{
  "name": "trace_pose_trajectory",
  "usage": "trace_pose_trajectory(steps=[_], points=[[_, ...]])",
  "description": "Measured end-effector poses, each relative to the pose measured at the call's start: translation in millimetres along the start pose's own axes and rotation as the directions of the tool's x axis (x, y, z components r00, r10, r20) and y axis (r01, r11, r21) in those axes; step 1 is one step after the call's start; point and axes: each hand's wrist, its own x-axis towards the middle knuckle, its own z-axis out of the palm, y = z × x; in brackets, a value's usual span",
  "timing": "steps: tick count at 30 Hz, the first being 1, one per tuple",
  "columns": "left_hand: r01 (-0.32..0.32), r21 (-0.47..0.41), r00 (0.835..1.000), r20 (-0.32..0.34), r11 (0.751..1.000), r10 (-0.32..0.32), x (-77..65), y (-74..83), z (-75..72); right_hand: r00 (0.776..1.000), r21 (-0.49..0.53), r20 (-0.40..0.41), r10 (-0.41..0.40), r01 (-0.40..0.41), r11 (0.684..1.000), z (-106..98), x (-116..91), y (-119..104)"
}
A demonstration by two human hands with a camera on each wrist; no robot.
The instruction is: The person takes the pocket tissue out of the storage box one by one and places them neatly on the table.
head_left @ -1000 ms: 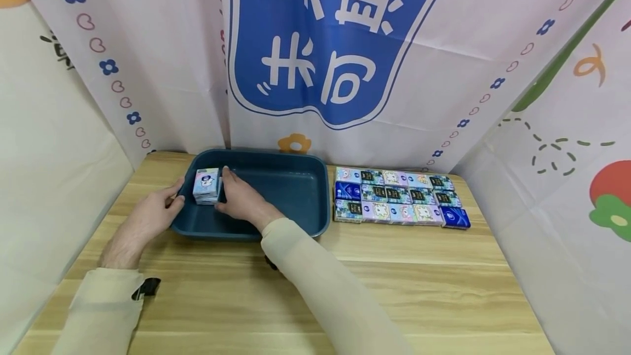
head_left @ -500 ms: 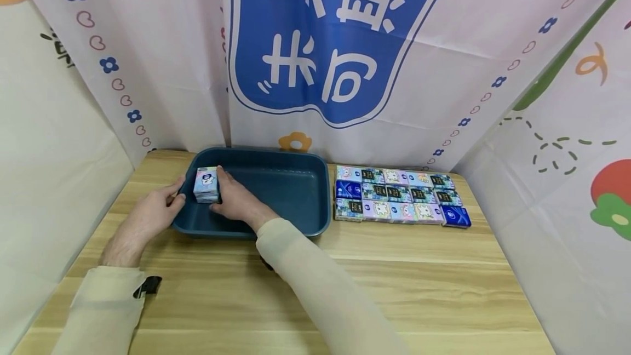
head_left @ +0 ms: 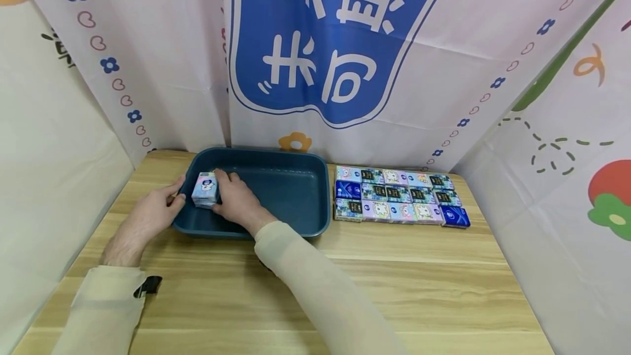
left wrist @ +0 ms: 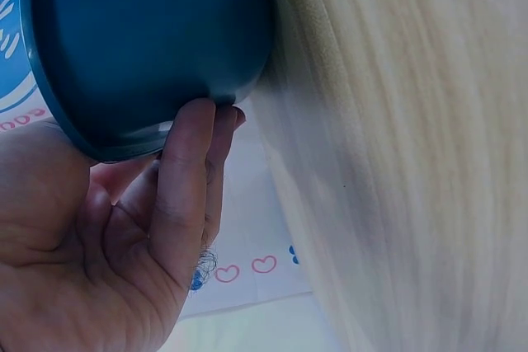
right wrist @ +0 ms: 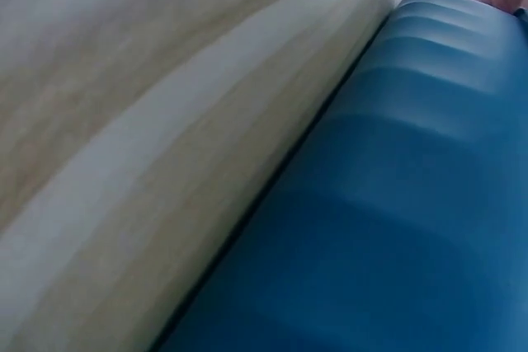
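In the head view, a deep blue rectangular bin (head_left: 286,196) sits at the back left of the table. A small stack of pastel pocket tissue packs (head_left: 204,189) stands inside its left end, with a cartoon figure on the top pack. My right hand (head_left: 239,200) reaches over the near rim and holds the stack from its right side, fingers at the far corner and thumb at the near one. My left hand (head_left: 154,211) grips the bin's left end. The left wrist view shows its fingers (left wrist: 183,179) against the outer wall. The right wrist view shows mainly the bin's outer side (right wrist: 396,195).
Right of the bin, three rows of tissue packs (head_left: 398,194) lie side by side in blue, dark floral and pastel wrappers. The wooden table (head_left: 414,284) extends toward me. Printed cloth (head_left: 429,86) hangs behind and at both sides.
My right hand and the tissue stack have shifted slightly toward me over the last half second. My left hand has kept its place on the bin.
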Motion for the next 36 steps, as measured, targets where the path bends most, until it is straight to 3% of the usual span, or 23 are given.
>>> trace_pose_trajectory(steps=[8,20,22,25,29,32,36], points=[[0.004,0.011,1.0,-0.014,1.0,-0.004,-2.2,1.6,2.9,0.998,-0.016,0.006,0.057,-0.057,0.998,-6.4,-17.0,18.8],[-0.025,-0.022,1.0,-0.018,0.999,0.025,-3.9,3.7,4.1,0.984,-0.034,-0.019,0.176,-0.176,0.984,-31.6,-46.8,44.6],[-0.026,-0.022,0.999,-0.018,0.999,0.026,-3.8,3.6,3.6,0.991,-0.063,-0.007,0.132,-0.132,0.989,-34.6,-47.4,50.6],[-0.027,-0.017,0.999,-0.019,0.999,0.027,-3.7,3.9,2.5,1.0,-0.154,0.014,-0.016,0.018,0.988,-37.6,-45.5,58.6],[-0.026,-0.009,0.999,-0.021,1.0,0.026,-2.8,4.8,1.4,0.977,-0.255,0.037,-0.212,0.214,0.943,-37.9,-40.6,63.2],[-0.023,-0.015,1.0,-0.017,1.0,0.022,-2.4,5.8,1.3,0.965,-0.259,0.036,-0.261,0.261,0.93,-36.1,-38.0,63.9],[-0.021,-0.016,1.0,-0.013,1.0,0.021,-2.8,6.6,1.0,0.97,-0.211,0.022,-0.243,0.242,0.947,-36.1,-37.6,64.1]])
